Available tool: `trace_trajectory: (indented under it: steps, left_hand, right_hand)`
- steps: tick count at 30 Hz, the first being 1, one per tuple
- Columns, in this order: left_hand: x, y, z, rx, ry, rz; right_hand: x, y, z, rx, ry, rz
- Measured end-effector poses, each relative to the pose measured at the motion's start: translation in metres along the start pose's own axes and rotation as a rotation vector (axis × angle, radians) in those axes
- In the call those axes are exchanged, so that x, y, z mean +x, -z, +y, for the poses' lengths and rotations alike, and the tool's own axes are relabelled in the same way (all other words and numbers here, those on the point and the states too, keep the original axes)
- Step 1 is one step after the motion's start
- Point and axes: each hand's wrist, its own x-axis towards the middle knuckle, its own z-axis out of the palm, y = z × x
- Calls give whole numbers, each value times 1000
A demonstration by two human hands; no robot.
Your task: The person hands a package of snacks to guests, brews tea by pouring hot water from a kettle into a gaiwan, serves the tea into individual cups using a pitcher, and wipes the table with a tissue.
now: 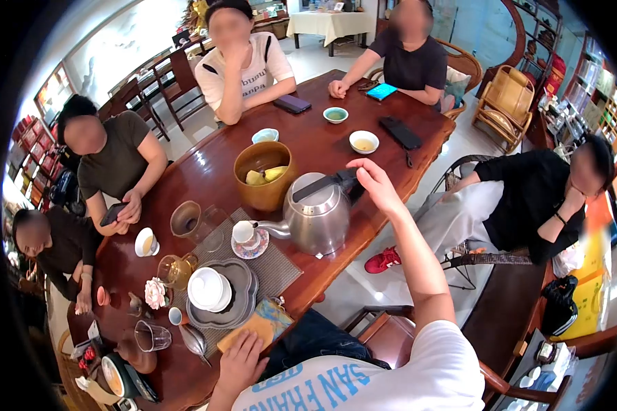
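Note:
My right hand (377, 183) is at the black handle of a steel kettle (317, 220), its fingers closed about the handle's rear end; some of the grip is hidden. The kettle stands on the table near its edge, spout pointing left at a small white cup (243, 233) on a patterned saucer (251, 252). My left hand (243, 355) lies flat, fingers stretched, on a folded tan cloth (271, 320) with a blue pattern. Just beyond the cloth, a white lidded bowl (209, 288) sits on a grey scalloped tray (243, 308).
A brown pot (266, 198) with yellow pieces inside stands behind the kettle. Glass pitcher (175, 272), pink flower (155, 293) and clear glass (152, 336) are at left. Bowls (364, 142) and phones (400, 133) lie farther off. Several people sit around the wooden table (206, 161).

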Motion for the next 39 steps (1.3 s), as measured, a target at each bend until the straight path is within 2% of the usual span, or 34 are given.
trace_trajectory:
  steps: [2,3,4,9,12,13,14,15,18,22,24,26,28,30,31,34,36,39]
  left_hand:
    - [5,5,0,-23,-22,60]
    - [10,10,2,-1,-37,84]
    - [19,15,4,23,-51,109]
    - [54,21,15,111,-85,299]
    - [82,25,17,149,-124,412]
    - [92,27,18,114,-130,363]
    - [103,25,17,114,-136,376]
    - [116,18,16,114,-143,388]
    - [163,5,17,15,-78,373]
    - [223,-34,11,-12,-80,319]
    - [244,-55,7,35,-118,305]
    - [259,-87,-1,116,-104,196]
    - [262,-88,-1,138,-92,91]
    - [256,-82,1,97,-79,-11]
    - [248,-71,2,38,-103,30]
    - [211,-20,19,-183,-28,-109]
    - [175,-6,21,-459,-13,160]
    - [137,23,21,-992,397,29]
  right_hand:
    - [9,4,16,35,4,-104]
    - [10,3,26,152,-67,-74]
    - [12,0,36,257,6,-71]
    - [16,-8,73,485,82,0]
    - [12,-12,59,529,62,209]
    - [14,-10,52,520,22,363]
    - [18,-3,54,681,50,431]
    - [15,8,37,702,73,472]
    - [14,54,-17,689,197,355]
    - [-4,106,-73,609,295,454]
    - [-24,110,-98,476,298,582]
    - [-42,132,-94,385,302,578]
    - [-58,139,-88,377,278,557]
    - [-68,133,-78,341,231,650]
    - [-68,136,-63,323,256,648]
    - [-68,120,-33,336,190,521]
    - [-66,102,-13,306,171,435]
    - [-53,69,9,333,121,386]
